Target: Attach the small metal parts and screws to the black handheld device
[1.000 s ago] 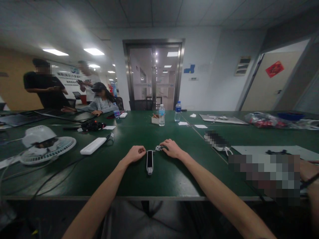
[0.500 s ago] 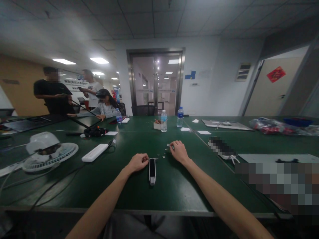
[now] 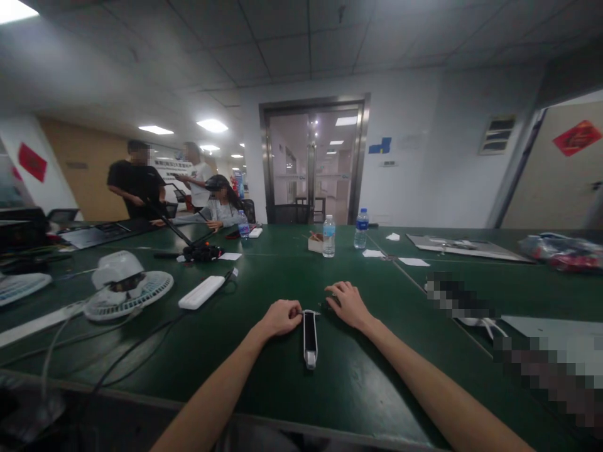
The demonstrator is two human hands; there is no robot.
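Item: slim oblong device [image 3: 309, 339], glossy black face, white casing and end cap, lying flat lengthwise on a dark green laminate counter [image 3: 264, 383], between both hands. Judged light, stiff and smooth-shelled, probably a little slippery; best taken by the long sides at mid-body. No brand or label legible on it.

Left hand [image 3: 281, 318]: grip together, fingers loosely curled, resting just beside the device's far end, nothing visibly clamped. Right hand [image 3: 347, 306]: grip apart, fingers spread, palm down, nearest a tiny dark fitting [image 3: 325, 306], too small to identify.

Nearby on the counter: white rectangular plastic bar with black cable [image 3: 201, 292]; white plastic desk fan [image 3: 127, 295], tipped face-up; clear plastic water bottle with white cap [image 3: 328, 236]. Printed wall banner [image 3: 174, 172] at the far end, writing unreadable.
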